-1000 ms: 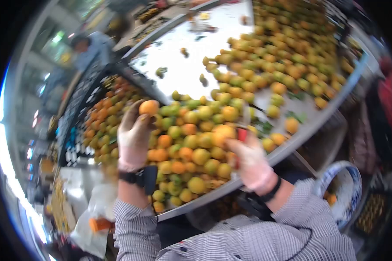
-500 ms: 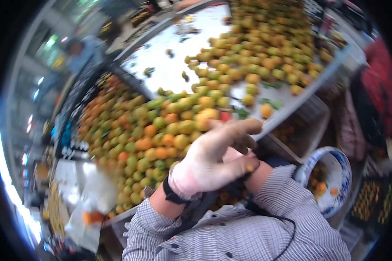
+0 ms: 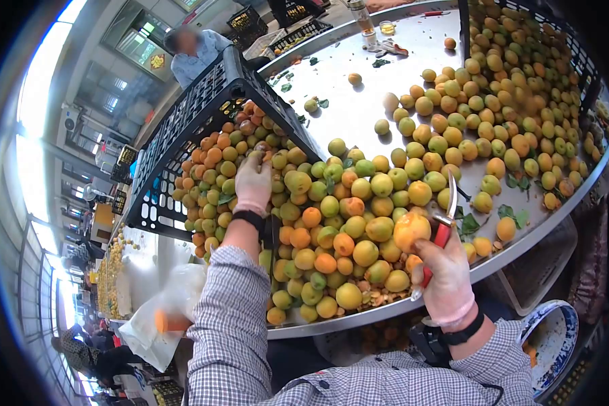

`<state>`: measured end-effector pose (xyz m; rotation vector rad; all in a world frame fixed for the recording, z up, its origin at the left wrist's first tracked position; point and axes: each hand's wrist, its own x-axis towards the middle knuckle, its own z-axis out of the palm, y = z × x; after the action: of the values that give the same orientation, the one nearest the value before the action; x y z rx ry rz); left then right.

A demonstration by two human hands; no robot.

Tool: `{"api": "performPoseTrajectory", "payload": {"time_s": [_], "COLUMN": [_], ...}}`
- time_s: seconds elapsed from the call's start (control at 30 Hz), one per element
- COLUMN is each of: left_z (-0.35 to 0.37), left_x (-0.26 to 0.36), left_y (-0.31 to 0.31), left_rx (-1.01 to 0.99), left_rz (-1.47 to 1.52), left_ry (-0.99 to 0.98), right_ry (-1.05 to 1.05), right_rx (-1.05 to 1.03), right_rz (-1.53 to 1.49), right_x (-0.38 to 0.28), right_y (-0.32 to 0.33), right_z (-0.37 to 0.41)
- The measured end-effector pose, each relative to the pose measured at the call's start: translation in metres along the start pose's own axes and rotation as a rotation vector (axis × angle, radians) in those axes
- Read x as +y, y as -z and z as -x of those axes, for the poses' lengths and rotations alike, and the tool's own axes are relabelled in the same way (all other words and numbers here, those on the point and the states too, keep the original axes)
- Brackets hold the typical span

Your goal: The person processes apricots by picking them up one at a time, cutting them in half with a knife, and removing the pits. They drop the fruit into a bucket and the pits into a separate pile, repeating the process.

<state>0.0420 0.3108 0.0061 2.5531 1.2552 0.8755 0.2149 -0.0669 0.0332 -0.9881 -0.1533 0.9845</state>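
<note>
My left hand (image 3: 254, 181), in a pale glove, reaches into the heap of fruit at the mouth of a tipped black crate (image 3: 213, 101). Its fingertips are among orange and green fruits; whether they grip one is hidden. My right hand (image 3: 446, 271), gloved too, holds a red-handled knife (image 3: 442, 237) with a curved blade pointing up, together with a yellow-orange fruit (image 3: 411, 230) at its fingertips. Below the fruit, small peelings or pits (image 3: 379, 296) lie by the table edge.
Fruit covers much of the metal-edged white table (image 3: 358, 61). Another black crate (image 3: 585, 54) lies at the right. A blue-and-white bowl (image 3: 555, 338) sits low right, a plastic bag (image 3: 159, 325) at the left. A person (image 3: 199, 51) is beyond the crate; a jar (image 3: 362, 20) stands at the back.
My hands, close together before, are now apart. The left has reached forward into the fruit; the right now shows the knife and a fruit. The view has shifted and is sharper.
</note>
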Motion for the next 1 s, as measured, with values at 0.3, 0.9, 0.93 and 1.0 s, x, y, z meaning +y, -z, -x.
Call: {"api": "performPoseTrajectory", "payload": {"time_s": [0.3,0.9,0.93,1.0], "left_z": [-0.059,0.021,0.042,0.062], "left_x": [-0.007,0.042,0.032,0.039], "left_y": [-0.007,0.022,0.015,0.029], "left_rx": [-0.375,-0.602,-0.529,-0.540], "left_rz": [-0.300,0.014,-0.052,0.020], "left_ry": [0.205,-0.053,-0.049,-0.067], "right_ry": [-0.110,-0.090,-0.099,-0.107], "right_rx": [0.026,0.016,0.014,0.011], "right_rz": [0.021,0.037,0.043,0.048], "right_x": [0.004,0.006,0.005,0.005], "right_y": [-0.014,-0.015,-0.014,-0.013], "right_z": [-0.014,-0.010,-0.009,-0.008]}}
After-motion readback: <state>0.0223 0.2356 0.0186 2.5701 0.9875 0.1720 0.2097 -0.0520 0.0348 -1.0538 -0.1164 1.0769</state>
